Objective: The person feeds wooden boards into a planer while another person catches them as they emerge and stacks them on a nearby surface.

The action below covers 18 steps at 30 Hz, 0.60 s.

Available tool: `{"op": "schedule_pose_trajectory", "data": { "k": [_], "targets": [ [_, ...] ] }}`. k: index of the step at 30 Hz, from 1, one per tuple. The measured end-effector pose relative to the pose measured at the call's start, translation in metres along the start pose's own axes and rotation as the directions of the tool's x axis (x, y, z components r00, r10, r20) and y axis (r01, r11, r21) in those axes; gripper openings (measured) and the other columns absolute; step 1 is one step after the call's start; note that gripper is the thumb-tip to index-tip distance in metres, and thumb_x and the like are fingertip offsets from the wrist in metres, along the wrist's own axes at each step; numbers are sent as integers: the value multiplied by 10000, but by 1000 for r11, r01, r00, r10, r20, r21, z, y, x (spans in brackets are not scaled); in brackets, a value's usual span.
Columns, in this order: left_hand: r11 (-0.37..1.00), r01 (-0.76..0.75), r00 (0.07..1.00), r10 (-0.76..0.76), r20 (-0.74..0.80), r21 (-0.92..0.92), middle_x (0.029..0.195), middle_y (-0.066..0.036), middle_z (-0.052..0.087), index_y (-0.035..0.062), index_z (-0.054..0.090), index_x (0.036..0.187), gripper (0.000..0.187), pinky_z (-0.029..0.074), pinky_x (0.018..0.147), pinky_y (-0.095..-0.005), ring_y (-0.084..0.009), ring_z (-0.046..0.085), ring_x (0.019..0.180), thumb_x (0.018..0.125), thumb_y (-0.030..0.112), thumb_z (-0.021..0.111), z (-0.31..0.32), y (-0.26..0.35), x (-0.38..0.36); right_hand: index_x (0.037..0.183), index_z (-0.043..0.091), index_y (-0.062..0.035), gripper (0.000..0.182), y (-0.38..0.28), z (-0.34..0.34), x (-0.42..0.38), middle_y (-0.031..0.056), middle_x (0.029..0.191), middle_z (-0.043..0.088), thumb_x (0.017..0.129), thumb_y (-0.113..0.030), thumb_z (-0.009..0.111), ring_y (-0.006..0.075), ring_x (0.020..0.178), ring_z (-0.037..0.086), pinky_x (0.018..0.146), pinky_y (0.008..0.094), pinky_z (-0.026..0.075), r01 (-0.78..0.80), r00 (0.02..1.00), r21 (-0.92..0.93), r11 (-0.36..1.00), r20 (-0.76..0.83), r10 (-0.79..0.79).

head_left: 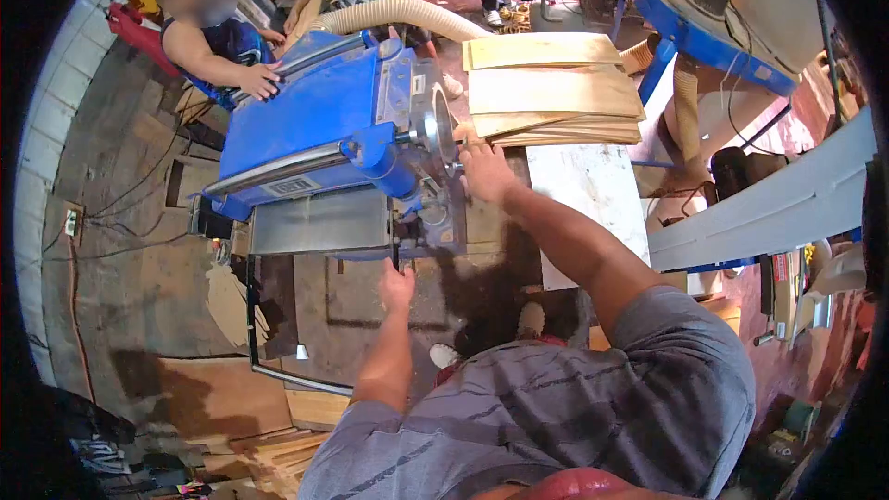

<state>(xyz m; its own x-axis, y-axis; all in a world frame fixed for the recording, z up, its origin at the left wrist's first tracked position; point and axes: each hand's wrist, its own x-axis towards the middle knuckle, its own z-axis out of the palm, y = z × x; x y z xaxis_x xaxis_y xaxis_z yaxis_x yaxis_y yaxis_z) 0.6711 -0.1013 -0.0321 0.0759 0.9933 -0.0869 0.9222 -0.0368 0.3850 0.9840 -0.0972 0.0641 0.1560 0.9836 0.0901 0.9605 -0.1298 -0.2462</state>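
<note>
A blue thickness planer [306, 120] stands in front of me, with its metal feed table [319, 222] on the near side. My right hand [486, 169] is closed at the rim of the handwheel [431, 120] on the planer's right side; its fingers are partly hidden. Lower down, my left hand [398, 285] is closed around the end of a black bar [395, 255] by the corner of the feed table. Just beyond my right hand lies a stack of thin wooden boards [556, 91] on a white-topped table [593, 213].
Across the planer a co-worker's hand [259, 81] rests on its top edge. A ribbed hose [407, 14] runs behind. A blue dust collector [713, 28] stands at right. A black metal frame [252, 315] stands out at floor level; cables [130, 213] lie left.
</note>
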Motion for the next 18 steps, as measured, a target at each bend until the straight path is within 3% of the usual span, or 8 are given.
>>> {"op": "schedule_pose_trajectory", "data": {
  "k": [4, 6, 9, 12, 13, 14, 15, 18],
  "targets": [
    [999, -24, 1000, 24, -13, 38, 865, -196, 669, 58, 506, 1178, 454, 475, 772, -524, -417, 627, 871, 807, 281, 643, 7, -8, 3, 1260, 489, -33, 542, 7, 4, -22, 189, 1308, 484, 799, -264, 657, 355, 1250, 429, 982, 504, 359, 26, 1000, 107, 994, -13, -25],
    [1000, 14, 998, -15, 64, 18, 910, -213, 671, 27, 496, 1252, 531, 486, 809, -503, -408, 633, 888, 822, 313, 620, 9, -11, 7, 1369, 389, -29, 693, 14, 18, -42, 198, 1383, 407, 780, -241, 686, 378, 1295, 384, 1024, 503, 341, 186, 934, 84, 979, -324, -150],
    [1000, -3, 998, 1, 61, 28, 899, -208, 672, 29, 514, 1180, 464, 487, 799, -506, -404, 635, 884, 832, 316, 623, -8, 7, -2, 1413, 333, -36, 755, 30, 41, -88, 227, 1419, 361, 778, -223, 696, 409, 1331, 331, 1064, 501, 320, 278, 923, 251, 927, -338, -185],
    [998, -2, 998, -1, 60, 57, 902, -204, 674, 33, 502, 1152, 442, 490, 786, -510, -407, 638, 875, 834, 314, 627, -7, 7, -2, 1419, 320, -59, 734, 56, 110, -181, 265, 1434, 321, 804, -225, 684, 440, 1327, 314, 1082, 495, 311, 38, 998, 481, 876, -55, -13],
    [999, 14, 999, -16, 39, 44, 902, -204, 674, 33, 502, 1152, 442, 490, 786, -510, -407, 638, 875, 834, 314, 627, -8, 9, -3, 1422, 317, -70, 734, 64, 138, -215, 272, 1412, 337, 814, -252, 685, 448, 1286, 365, 1055, 495, 348, -99, 995, 443, 891, 57, 82],
    [997, 23, 998, -27, 57, 80, 899, -210, 673, 40, 489, 1173, 459, 490, 784, -514, -414, 638, 872, 836, 321, 621, -13, 13, -6, 1422, 320, -78, 717, 60, 111, -250, 282, 1367, 382, 830, -273, 675, 459, 1228, 422, 1024, 488, 385, -317, 936, 534, 784, 309, 168],
    [993, 28, 997, -37, 72, 115, 896, -216, 672, 46, 475, 1195, 475, 490, 782, -518, -420, 638, 868, 838, 328, 615, -17, 15, -5, 1380, 367, 10, 797, 64, 125, -279, 291, 1294, 453, 763, -341, 729, 442, 1221, 435, 1025, 473, 381, -409, 898, 422, 809, 345, 274],
    [994, -13, 999, 8, 52, 106, 907, -237, 668, 55, 454, 1215, 493, 488, 785, -527, -439, 634, 873, 844, 347, 596, -17, 12, -6, 1300, 446, 37, 722, 128, 208, -388, 272, 1193, 539, 777, -398, 688, 431, 1135, 509, 970, 488, 424, -379, 877, 382, 843, 440, 195]
  ]
}}
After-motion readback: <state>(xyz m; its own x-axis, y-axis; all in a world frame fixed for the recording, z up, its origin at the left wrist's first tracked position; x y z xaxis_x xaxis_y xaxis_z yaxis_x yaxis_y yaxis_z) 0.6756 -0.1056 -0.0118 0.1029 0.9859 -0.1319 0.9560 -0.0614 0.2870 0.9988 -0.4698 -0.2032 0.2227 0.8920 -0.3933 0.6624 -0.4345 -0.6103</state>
